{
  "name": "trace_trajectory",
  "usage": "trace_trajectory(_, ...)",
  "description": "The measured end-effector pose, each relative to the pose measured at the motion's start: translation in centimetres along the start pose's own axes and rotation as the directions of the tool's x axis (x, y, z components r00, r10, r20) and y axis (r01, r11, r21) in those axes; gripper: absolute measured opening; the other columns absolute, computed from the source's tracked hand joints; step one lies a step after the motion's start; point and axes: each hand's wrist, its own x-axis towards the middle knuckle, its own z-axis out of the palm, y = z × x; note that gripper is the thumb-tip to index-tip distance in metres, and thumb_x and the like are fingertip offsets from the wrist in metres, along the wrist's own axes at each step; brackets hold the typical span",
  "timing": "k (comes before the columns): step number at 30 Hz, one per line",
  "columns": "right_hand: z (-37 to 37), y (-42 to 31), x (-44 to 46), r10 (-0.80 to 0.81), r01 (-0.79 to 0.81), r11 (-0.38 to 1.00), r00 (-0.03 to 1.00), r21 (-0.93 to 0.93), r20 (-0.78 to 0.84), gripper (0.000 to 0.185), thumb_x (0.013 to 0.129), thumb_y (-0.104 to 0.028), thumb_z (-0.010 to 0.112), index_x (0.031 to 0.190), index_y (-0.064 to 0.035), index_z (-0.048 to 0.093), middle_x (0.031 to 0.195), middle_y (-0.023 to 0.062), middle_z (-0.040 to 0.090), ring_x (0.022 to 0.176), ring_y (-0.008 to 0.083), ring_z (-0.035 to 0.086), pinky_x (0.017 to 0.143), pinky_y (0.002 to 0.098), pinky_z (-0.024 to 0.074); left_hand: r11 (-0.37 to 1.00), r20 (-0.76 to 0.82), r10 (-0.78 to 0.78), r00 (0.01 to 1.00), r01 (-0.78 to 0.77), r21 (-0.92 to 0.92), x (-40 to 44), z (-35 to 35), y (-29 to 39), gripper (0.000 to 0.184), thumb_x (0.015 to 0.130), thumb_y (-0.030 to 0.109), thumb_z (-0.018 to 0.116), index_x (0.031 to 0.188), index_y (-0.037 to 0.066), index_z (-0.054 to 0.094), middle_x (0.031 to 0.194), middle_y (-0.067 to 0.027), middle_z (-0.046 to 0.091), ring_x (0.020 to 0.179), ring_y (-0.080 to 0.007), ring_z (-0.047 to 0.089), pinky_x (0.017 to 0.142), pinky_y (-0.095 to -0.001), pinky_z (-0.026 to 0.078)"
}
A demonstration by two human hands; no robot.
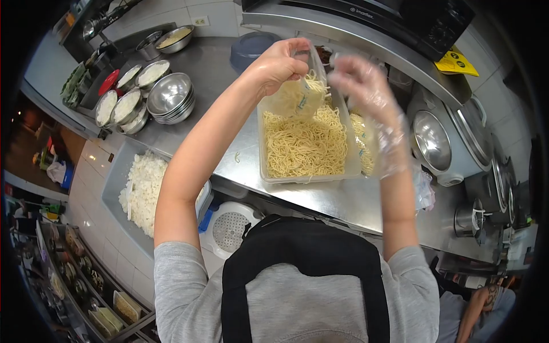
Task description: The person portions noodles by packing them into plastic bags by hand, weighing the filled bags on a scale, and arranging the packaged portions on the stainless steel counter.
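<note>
My bare left hand (pixel 282 66) is closed on the top edge of a clear plastic bag (pixel 302 100) with blue print, holding it up over a bin. Some noodles show at the bag's mouth. The clear plastic bin (pixel 353 174) below is filled with yellow noodles (pixel 306 146). My right hand (pixel 366 86), in a clear plastic glove, is raised just right of the bag. Motion smears its fingers, so whether they hold anything is unclear. Another bag of noodles (pixel 361 143) lies against the bin's right side, partly behind my right forearm.
Stacked steel bowls (pixel 170 96) and several bowls of white food (pixel 127 107) stand on the left of the steel counter (pixel 223 97). A grey tub (pixel 123 197) of white rice sits lower left. A large pot (pixel 452 131) is at right. Another person's arm (pixel 473 311) shows lower right.
</note>
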Motion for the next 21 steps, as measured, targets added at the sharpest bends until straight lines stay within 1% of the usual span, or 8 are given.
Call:
trace_trajectory(4, 7.6, 6.7, -5.0, 0.244, -0.244, 0.969, 0.97, 0.045, 0.015, 0.059, 0.069, -0.037, 0.075, 0.11, 0.0009, 0.055, 0.093, 0.0106, 0.055, 0.069, 0.0144, 0.055, 0.059, 0.0255, 0.0474, 0.996, -0.067, 0.065, 0.996, -0.069, -0.054, 0.5, 0.3, 0.6, 0.074, 0.064, -0.01, 0.057, 0.133, -0.008, 0.031, 0.131, -0.0206, 0.041, 0.082, -0.0128, 0.056, 0.065, -0.0231, 0.047)
trace_trajectory(6, 9.1, 9.0, -5.5, 0.421, -0.422, 0.885, 0.906, 0.198, 0.05, 0.053, 0.071, -0.034, 0.074, 0.105, 0.003, 0.057, 0.088, 0.0104, 0.057, 0.065, 0.0136, 0.055, 0.057, 0.0254, 0.0472, 0.993, -0.084, 0.013, 0.996, -0.023, -0.112, 0.6, 0.1, 1.3, 0.068, 0.067, -0.009, 0.059, 0.13, -0.004, 0.034, 0.137, -0.0156, 0.033, 0.123, -0.0218, 0.041, 0.067, -0.0209, 0.046)
trace_trajectory(9, 7.3, 9.2, -3.5, 0.28, -0.303, 0.891, 0.953, 0.337, 0.116, 0.018, 0.082, -0.021, 0.065, 0.079, -0.0039, 0.059, 0.066, 0.0025, 0.057, 0.06, 0.0103, 0.056, 0.055, 0.0239, 0.0479, 0.993, -0.082, 0.039, 0.996, -0.047, -0.104, 0.8, -0.8, 1.2, 0.069, 0.069, -0.01, 0.058, 0.132, -0.006, 0.031, 0.138, -0.0171, 0.031, 0.123, -0.0225, 0.041, 0.066, -0.0214, 0.046)
trace_trajectory(14, 0.3, 2.2, -0.8, 0.157, -0.181, 0.954, 0.981, 0.238, 0.114, 0.015, 0.084, -0.024, 0.063, 0.081, -0.0088, 0.06, 0.071, -0.0006, 0.058, 0.058, 0.0048, 0.054, 0.051, 0.0184, 0.044, 0.996, -0.054, 0.065, 0.996, -0.068, -0.05, 1.3, -1.6, 0.7, 0.07, 0.069, -0.011, 0.057, 0.133, -0.007, 0.029, 0.139, -0.0173, 0.03, 0.125, -0.0242, 0.039, 0.064, -0.0217, 0.046)
trace_trajectory(16, -0.2, 1.0, -0.4, 0.081, -0.107, 0.942, 0.992, 0.317, 0.093, 0.015, 0.082, -0.024, 0.063, 0.085, -0.0091, 0.062, 0.072, -0.0009, 0.058, 0.057, 0.0049, 0.052, 0.049, 0.0172, 0.0425, 0.989, -0.08, 0.092, 0.993, -0.1, -0.107, 1.6, -1.8, 0.5, 0.076, 0.065, -0.01, 0.059, 0.134, -0.009, 0.028, 0.134, -0.0151, 0.04, 0.073, -0.0116, 0.057, 0.06, -0.022, 0.046)
trace_trajectory(17, 0.2, 1.2, -1.0, 0.082, -0.105, 0.943, 0.993, 0.315, 0.086, 0.015, 0.082, -0.024, 0.063, 0.085, -0.0091, 0.062, 0.072, -0.0009, 0.058, 0.057, 0.0049, 0.052, 0.049, 0.0172, 0.0425, 0.989, -0.073, 0.094, 0.993, -0.101, -0.108, 1.5, -1.8, 0.7, 0.076, 0.065, -0.01, 0.059, 0.134, -0.009, 0.028, 0.134, -0.0151, 0.04, 0.073, -0.0116, 0.057, 0.06, -0.022, 0.046)
trace_trajectory(19, 2.0, 3.2, -2.6, 0.119, -0.094, 0.966, 0.988, 0.239, -0.094, 0.026, 0.078, -0.024, 0.065, 0.095, -0.0054, 0.063, 0.075, -0.0005, 0.057, 0.058, 0.005, 0.051, 0.051, 0.0184, 0.0423, 0.99, -0.051, 0.112, 0.992, -0.116, -0.084, 1.3, -1.9, 1.3, 0.074, 0.066, -0.01, 0.06, 0.133, -0.009, 0.029, 0.134, -0.0144, 0.041, 0.072, -0.0104, 0.057, 0.059, -0.0212, 0.045)
trace_trajectory(21, 4.1, 6.2, -2.5, 0.317, -0.287, 0.931, 0.941, -0.226, 0.114, 0.045, 0.073, -0.021, 0.069, 0.111, 0.0001, 0.057, 0.079, 0.0024, 0.056, 0.074, 0.0107, 0.053, 0.069, 0.0246, 0.0431, 0.985, -0.057, 0.139, 0.989, -0.144, -0.091, 1.8, -2.2, 1.9, 0.072, 0.067, -0.009, 0.06, 0.132, -0.009, 0.03, 0.127, -0.0144, 0.046, 0.071, -0.0105, 0.057, 0.06, -0.0213, 0.046)
